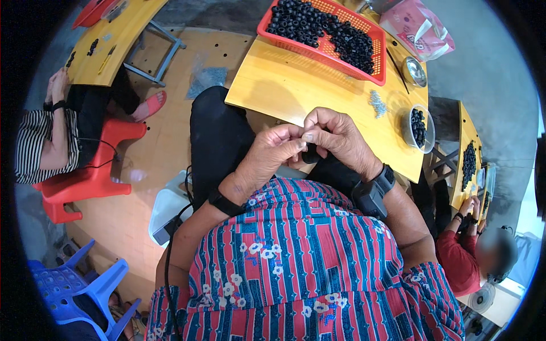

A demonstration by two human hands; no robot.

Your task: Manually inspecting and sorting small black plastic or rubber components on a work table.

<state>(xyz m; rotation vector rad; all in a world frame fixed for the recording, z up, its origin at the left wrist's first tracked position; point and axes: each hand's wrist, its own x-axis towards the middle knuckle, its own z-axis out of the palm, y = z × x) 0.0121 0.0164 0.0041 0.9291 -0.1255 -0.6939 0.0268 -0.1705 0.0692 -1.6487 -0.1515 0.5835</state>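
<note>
Nearest lies the front of the person's patterned shirt (296,250), with a blue plastic chair (108,278) off to the near left. A little farther on, the left hand (273,149) and the right hand (341,138) meet in front of the person, fingertips pressed together. Thumb and forefinger of each are pinched; what sits at the very tips is too small to tell. Just under the thumbs, between the curled fingers of both hands, is a small black part (310,154) — partly hidden by them.

Beyond the hands is the near edge of a yellow table (273,79). On its right side stands a clear bowl (430,139) with black parts inside, and to the left of that lies a loose pile of small silvery pieces (377,104). Farther back, a red basket (347,68) holds a great many black parts. A dark stick (397,71) and a metal bowl (414,71) lie to its right — a pink-and-white bag (421,28) stands behind them. A co-worker in a striped top (48,145) sits at the far left.
</note>
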